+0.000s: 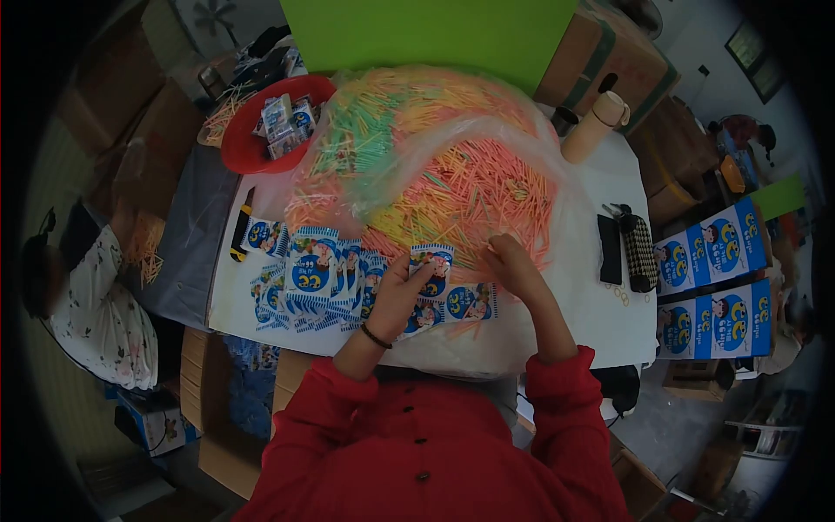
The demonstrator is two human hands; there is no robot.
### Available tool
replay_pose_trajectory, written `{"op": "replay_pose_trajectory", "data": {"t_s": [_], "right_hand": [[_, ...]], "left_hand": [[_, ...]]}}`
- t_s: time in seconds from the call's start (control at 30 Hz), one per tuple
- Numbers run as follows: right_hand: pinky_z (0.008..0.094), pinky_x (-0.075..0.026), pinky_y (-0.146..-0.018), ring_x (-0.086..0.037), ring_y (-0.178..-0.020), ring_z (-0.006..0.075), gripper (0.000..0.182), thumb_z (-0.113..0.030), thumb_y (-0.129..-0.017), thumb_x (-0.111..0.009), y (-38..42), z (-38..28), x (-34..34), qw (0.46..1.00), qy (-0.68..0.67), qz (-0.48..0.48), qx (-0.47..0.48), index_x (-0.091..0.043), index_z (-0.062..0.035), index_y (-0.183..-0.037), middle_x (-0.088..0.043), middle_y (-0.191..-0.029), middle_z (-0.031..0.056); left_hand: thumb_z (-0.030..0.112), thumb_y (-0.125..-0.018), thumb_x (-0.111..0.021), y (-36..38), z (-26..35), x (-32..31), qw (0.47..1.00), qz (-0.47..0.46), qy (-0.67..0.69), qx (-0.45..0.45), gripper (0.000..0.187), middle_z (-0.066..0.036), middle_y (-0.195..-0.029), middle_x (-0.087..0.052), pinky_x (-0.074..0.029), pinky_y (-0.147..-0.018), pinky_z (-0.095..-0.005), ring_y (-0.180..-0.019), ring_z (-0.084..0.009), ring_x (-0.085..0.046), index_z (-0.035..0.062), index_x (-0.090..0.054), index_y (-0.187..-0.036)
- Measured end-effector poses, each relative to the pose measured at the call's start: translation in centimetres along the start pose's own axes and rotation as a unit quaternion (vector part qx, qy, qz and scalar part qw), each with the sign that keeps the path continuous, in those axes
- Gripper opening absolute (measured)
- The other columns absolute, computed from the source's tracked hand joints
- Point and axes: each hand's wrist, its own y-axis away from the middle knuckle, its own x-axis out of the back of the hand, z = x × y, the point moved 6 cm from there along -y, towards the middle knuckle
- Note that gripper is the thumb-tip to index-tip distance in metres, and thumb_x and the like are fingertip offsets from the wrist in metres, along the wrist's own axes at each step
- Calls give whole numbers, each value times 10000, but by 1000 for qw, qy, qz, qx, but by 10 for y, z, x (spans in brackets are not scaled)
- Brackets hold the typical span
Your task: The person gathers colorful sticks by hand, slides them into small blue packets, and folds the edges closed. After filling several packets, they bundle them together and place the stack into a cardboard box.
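Note:
My left hand (402,294) holds a small blue and white printed packet (432,268) upright above the table. My right hand (513,265) rests fingers-down on the near edge of a big heap of thin coloured sticks (435,165), pink, orange, yellow and green, lying on a clear plastic sheet. Whether it pinches any sticks I cannot tell. Many more of the same packets (313,274) lie spread on the white table (600,322) to the left of my hands, and two lie under them (470,303).
A red bowl (239,143) with filled packets stands at the back left. A beige bottle (594,124), a black case (609,248) and a checked pouch (642,252) lie at right. Printed cartons (718,278) stand far right. Another person (96,304) sits at left.

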Motion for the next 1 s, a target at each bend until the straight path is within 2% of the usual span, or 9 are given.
{"op": "replay_pose_trajectory", "data": {"t_s": [0.07, 0.17, 0.27, 0.4, 0.47, 0.67, 0.8, 0.9, 1.0], "right_hand": [[312, -445, -770, -557, -836, 220, 115, -109, -914, -577, 1, -7, 20, 970, -106, 162, 150, -534, -8, -948, -572, -933, 103], [247, -400, -802, -472, -876, 111, 59, -64, -961, -494, -3, 21, 3, 897, -407, 174, 10, -541, -29, -963, -513, -978, 17], [224, -399, -791, -460, -865, 70, 90, -88, -982, -479, 0, 30, -13, 932, -307, 192, 17, -554, -39, -993, -513, -956, -14], [233, -413, -776, -470, -835, 76, 111, -90, -975, -505, -2, 28, -10, 937, -307, 163, -26, -570, -31, -1043, -517, -906, -13], [245, -443, -785, -528, -849, 89, 148, -113, -975, -524, -3, 52, -20, 815, -550, 152, -100, -581, -22, -1076, -567, -907, -1], [283, -475, -873, -604, -968, 143, 240, -187, -984, -535, 6, 39, 13, 708, -650, 244, -125, -602, -13, -1136, -641, -1075, 66], [310, -460, -934, -600, -1033, 163, 272, -202, -985, -533, 10, 47, 17, 795, -530, 277, -104, -597, -5, -1161, -637, -1123, 89], [331, -438, -974, -593, -1075, 187, 268, -209, -993, -513, 16, 30, 29, 785, -529, 306, -101, -593, -4, -1146, -629, -1160, 107], [349, -418, -1004, -577, -1102, 202, 228, -207, -1005, -483, 17, 1, 27, 691, -686, 205, -98, -576, -32, -1116, -630, -1151, 119]], "left_hand": [[151, -949, -594, -2, -2, 5, 1000, -5, 12, 13, 204, -12, -991, -675, -518, -734, -237, -857, -79, -635, 52, -611, -1126], [179, -948, -603, -2, -4, 1, 998, -19, 55, 38, 192, -9, -975, -683, -522, -757, -258, -874, -90, -642, 69, -638, -1101], [194, -955, -594, -3, -9, -2, 993, -22, 94, 62, 198, -12, -973, -685, -533, -738, -258, -866, -96, -649, 59, -637, -1092], [222, -969, -571, -2, -14, -2, 980, 8, 152, 128, 224, -16, -982, -687, -536, -761, -267, -859, -109, -656, 56, -636, -1106], [231, -973, -564, -2, -18, -1, 978, 2, 156, 139, 231, -22, -979, -689, -538, -756, -267, -850, -113, -659, 51, -642, -1096], [154, -949, -592, 2, -30, 2, 983, -35, 121, 134, 192, -44, -963, -700, -538, -739, -261, -839, -118, -662, 13, -670, -1053], [70, -914, -622, 4, -28, 1, 987, -36, 101, 124, 158, -55, -974, -701, -531, -754, -256, -853, -120, -659, -8, -680, -1038], [59, -915, -616, 4, -29, 1, 988, -50, 115, 94, 165, -56, -986, -700, -524, -777, -253, -867, -120, -655, -7, -683, -1050], [35, -912, -605, 4, -28, 4, 993, -60, 64, 75, 199, -55, -998, -699, -516, -800, -249, -891, -110, -647, -10, -674, -1093]]}}
